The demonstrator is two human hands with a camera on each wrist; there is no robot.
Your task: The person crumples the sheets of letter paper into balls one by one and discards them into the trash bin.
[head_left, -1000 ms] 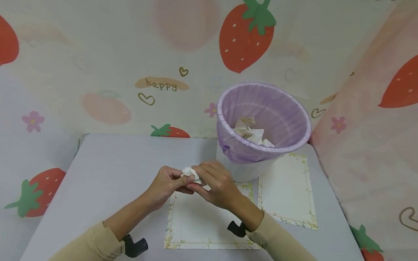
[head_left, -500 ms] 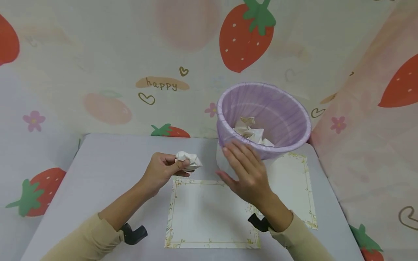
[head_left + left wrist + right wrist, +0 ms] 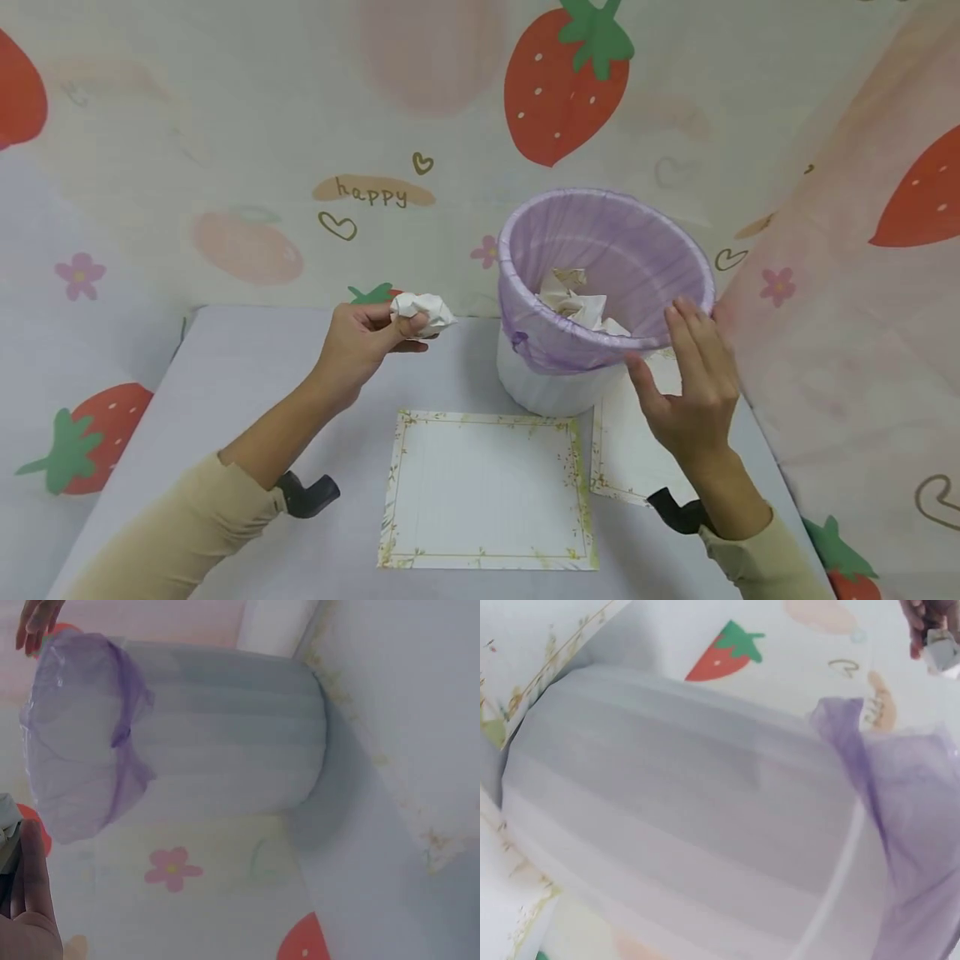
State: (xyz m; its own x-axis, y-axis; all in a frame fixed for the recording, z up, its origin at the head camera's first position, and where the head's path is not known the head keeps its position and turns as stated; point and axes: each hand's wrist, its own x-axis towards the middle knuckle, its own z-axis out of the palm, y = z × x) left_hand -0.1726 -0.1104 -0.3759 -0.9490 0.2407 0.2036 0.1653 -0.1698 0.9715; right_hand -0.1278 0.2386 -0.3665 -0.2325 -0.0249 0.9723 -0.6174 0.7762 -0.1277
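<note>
Left of the bin, my left hand (image 3: pixel 360 346) pinches a crumpled ball of white paper (image 3: pixel 422 314) between thumb and fingers, raised above the table. The white trash bin (image 3: pixel 555 387), lined with a purple bag (image 3: pixel 600 208), stands at the back right; several crumpled papers (image 3: pixel 581 308) lie inside it. At the bin's right front rim is my right hand (image 3: pixel 693 383), fingers extended and holding nothing; whether it touches the rim I cannot tell. In the left wrist view, part of the left hand (image 3: pixel 30 900) shows at the lower left edge with the paper.
A white sheet with a floral border (image 3: pixel 487 492) lies flat on the table (image 3: pixel 300 533) in front of the bin. Another bordered sheet (image 3: pixel 630 450) lies to its right, partly behind the right hand. A strawberry-printed cloth (image 3: pixel 247 125) hangs behind the table.
My right hand has let go of the paper ball and moved right, across the bin's front to its right rim. The left hand has risen slightly leftward, carrying the ball.
</note>
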